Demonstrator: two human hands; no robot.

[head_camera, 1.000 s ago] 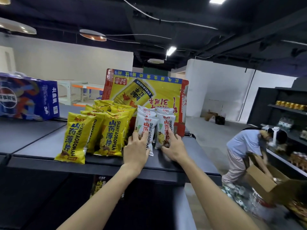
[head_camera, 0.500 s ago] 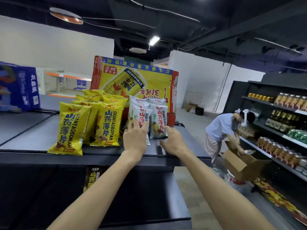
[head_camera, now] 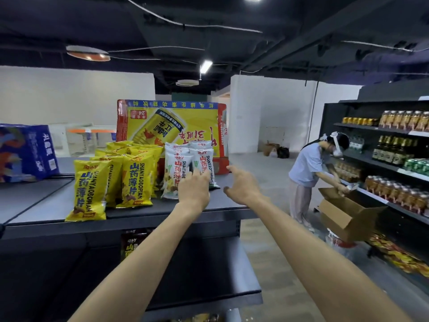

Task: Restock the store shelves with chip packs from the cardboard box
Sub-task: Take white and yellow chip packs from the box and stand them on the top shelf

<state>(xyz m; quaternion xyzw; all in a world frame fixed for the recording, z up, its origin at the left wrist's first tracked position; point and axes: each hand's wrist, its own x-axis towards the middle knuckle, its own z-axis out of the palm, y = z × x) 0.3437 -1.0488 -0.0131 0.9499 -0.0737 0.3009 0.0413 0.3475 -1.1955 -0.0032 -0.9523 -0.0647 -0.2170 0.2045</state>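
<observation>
Reaching forward over the black top shelf [head_camera: 58, 205], the person lays the left hand [head_camera: 193, 189] against the white chip packs [head_camera: 177, 168]. Its fingers are nearly straight and touch the face of the front packs without wrapping round them. The right hand [head_camera: 243, 185] hangs just at the left hand's 3 o'clock, apart from it, with its fingers spread and loose and nothing in them. Whether it touches the shelf cannot be told.

The white packs stand upright in short rows at the left hand's 12 o'clock. Close at their 9 o'clock stand the yellow chip packs [head_camera: 137, 180], also in rows, the frontmost one near the shelf's front edge. Behind both groups, at 12 o'clock, a red-and-yellow drink carton [head_camera: 185, 126] stands with its print upside down. A blue carton [head_camera: 25, 152] sits far out at 9 o'clock.

At the hands' 6 o'clock, under the top shelf, a dark chip pack [head_camera: 130, 247] stands on the lower shelf [head_camera: 209, 263]. At 3 o'clock another person [head_camera: 306, 163] bends over an open cardboard box [head_camera: 343, 214] beside shelves of bottles [head_camera: 394, 145].
</observation>
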